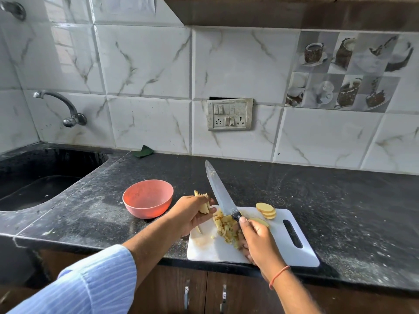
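Observation:
A white cutting board (301, 254) lies at the front edge of the black counter. On it is a heap of diced potato (225, 226) and a few round potato slices (266, 210) at its far side. My left hand (192, 214) grips a bundle of potato sticks (204, 203) raised just above the board's left corner. My right hand (258, 241) holds the black handle of a large knife (218, 192), its blade pointing up and away over the board.
A pink bowl (148, 198) stands left of the board, next to my left hand. Further left a dark sink (43, 177) is sunk into the counter under a wall tap (61, 107). A green scrap (143, 151) lies by the tiled wall. Cabinet handles (187, 295) are below.

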The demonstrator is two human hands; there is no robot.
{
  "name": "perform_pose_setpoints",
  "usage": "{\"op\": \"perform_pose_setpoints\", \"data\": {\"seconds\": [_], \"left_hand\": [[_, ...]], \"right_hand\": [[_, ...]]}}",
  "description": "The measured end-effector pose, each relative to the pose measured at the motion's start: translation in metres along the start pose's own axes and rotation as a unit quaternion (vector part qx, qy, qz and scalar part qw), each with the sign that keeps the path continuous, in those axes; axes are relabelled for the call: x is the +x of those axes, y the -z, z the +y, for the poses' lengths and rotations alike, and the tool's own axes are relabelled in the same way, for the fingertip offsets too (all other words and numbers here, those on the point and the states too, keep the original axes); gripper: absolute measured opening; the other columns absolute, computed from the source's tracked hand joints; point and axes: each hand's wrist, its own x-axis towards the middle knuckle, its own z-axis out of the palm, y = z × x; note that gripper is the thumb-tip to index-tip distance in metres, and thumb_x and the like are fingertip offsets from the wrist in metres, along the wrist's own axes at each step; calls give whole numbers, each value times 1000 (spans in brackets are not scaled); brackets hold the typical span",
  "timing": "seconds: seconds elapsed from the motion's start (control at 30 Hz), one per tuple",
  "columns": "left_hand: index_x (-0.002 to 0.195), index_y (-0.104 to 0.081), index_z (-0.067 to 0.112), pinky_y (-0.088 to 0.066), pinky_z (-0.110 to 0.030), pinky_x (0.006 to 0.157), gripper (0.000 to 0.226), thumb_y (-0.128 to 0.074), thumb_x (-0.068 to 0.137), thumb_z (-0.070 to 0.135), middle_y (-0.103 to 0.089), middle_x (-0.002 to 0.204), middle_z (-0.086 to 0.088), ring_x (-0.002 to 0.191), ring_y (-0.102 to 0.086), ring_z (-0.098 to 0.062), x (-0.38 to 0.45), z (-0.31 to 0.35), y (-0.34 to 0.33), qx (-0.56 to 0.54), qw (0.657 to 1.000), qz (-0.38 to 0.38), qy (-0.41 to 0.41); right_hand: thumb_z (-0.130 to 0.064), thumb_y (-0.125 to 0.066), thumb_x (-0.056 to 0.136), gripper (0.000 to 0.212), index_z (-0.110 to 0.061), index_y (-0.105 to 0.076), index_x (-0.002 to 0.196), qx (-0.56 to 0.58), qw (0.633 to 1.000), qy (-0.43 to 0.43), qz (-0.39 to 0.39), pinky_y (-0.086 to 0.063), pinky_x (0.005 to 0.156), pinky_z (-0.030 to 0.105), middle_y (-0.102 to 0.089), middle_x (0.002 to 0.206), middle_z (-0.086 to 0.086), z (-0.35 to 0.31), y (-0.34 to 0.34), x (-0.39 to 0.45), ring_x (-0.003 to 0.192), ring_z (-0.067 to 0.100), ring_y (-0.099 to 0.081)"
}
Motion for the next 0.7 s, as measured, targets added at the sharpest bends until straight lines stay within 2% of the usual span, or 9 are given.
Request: {"op": "perform_pose_setpoints", "data": {"seconds": [0.07, 0.13, 0.17, 0.23, 0.3, 0.37, 0.43, 0.57, 0.7], "left_hand": [[113, -69, 7, -66, -36, 85, 11, -62, 105, 10, -78, 110, -11, 100, -79, -21, 2, 3, 3, 120, 992, 3, -43], [107, -70, 11, -65, -31, 83, 10, -61, 105, 12, -79, 104, -3, 97, -78, -18, 4, 9, 9, 293, 950, -3, -110], [104, -72, 13, -64, -27, 78, 12, -60, 104, 12, -78, 100, 1, 92, -77, -16, 7, 12, 13, 399, 904, -12, -155], [102, -72, 16, -55, -24, 69, 15, -58, 101, 11, -74, 95, 9, 84, -71, -12, 11, 18, 20, 588, 775, -55, -223], [110, -72, 18, -52, -28, 71, 19, -57, 100, 13, -72, 100, 8, 88, -66, -14, 15, 21, 26, 704, 661, -95, -242], [121, -72, 22, -58, -36, 86, 26, -58, 100, 14, -74, 116, 5, 102, -69, -18, 19, 23, 29, 753, 601, -121, -240], [130, -72, 28, -56, -33, 94, 35, -62, 99, 15, -71, 125, 9, 111, -67, -15, 20, 26, 31, 762, 585, -152, -230], [139, -66, 38, -46, -22, 85, 51, -74, 90, 25, -60, 117, 16, 102, -58, -6, 20, 38, 36, 762, 578, -205, -206], [141, -65, 38, -47, -19, 84, 62, -83, 82, 31, -65, 126, 13, 103, -61, -5, 23, 40, 41, 748, 596, -220, -194]], "right_hand": [[-56, -52, 104, 47, -13, -68, 94, 18, 1000, -1, -1, -28, 45, 25, -45, 65, -2, 1, 1, 0, 57, 14, -41], [-55, -53, 104, 46, -13, -69, 96, 29, 1000, 0, -1, -27, 45, 25, -46, 67, 1, 2, 2, 0, 56, 14, -40], [-54, -53, 105, 45, -12, -70, 98, 38, 999, 0, -2, -27, 44, 25, -43, 66, 1, 1, 2, 0, 53, 12, -37], [-50, -53, 106, 44, -9, -69, 99, 58, 998, 0, -8, -25, 43, 24, -40, 63, -1, 1, 3, 0, 49, 11, -32], [-48, -52, 107, 44, -9, -70, 99, 67, 998, 6, -17, -25, 42, 24, -39, 61, -2, 0, 4, -1, 48, 10, -30], [-48, -52, 107, 44, -9, -70, 99, 69, 997, 12, -23, -25, 42, 25, -39, 61, -1, 0, 5, -1, 48, 10, -30], [-49, -52, 107, 44, -11, -71, 98, 66, 997, 15, -25, -25, 43, 25, -39, 64, 1, 0, 5, 0, 50, 11, -30], [-50, -52, 107, 43, -14, -73, 96, 57, 998, 18, -20, -25, 45, 26, -37, 67, 2, 1, 6, 0, 53, 11, -30], [-50, -52, 106, 42, -15, -73, 95, 52, 998, 23, -18, -26, 46, 26, -39, 66, 0, 2, 6, 0, 53, 11, -32]]}}
